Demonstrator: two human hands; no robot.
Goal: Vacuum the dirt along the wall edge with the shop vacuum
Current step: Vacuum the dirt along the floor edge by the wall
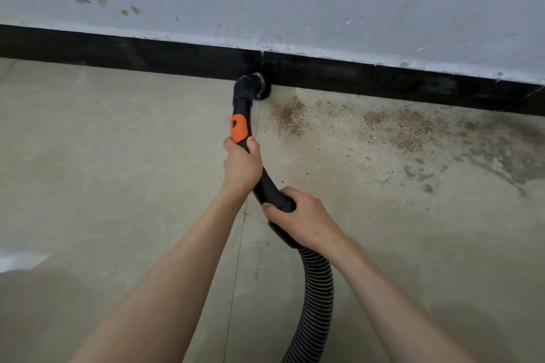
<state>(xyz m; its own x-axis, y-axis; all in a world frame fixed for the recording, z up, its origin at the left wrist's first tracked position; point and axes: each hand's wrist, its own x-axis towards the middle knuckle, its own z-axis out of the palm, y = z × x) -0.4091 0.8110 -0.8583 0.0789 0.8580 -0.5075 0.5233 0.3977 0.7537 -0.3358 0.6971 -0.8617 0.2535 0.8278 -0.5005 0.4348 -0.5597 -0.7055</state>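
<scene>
While both hands grip it, the black vacuum wand point(267, 186) curves forward to a round black nozzle point(256, 86) set on the floor point(118, 171) against the black baseboard point(147, 56). An orange slider point(238, 128) sits on the wand just ahead of the left hand point(241, 166), whose fingers wrap the tube. The right hand point(300, 218) clamps the cuff where the ribbed black hose point(317, 289) joins. Brown granular dirt point(383, 127) lies along the wall edge just right of the nozzle, spreading toward a darker stain.
</scene>
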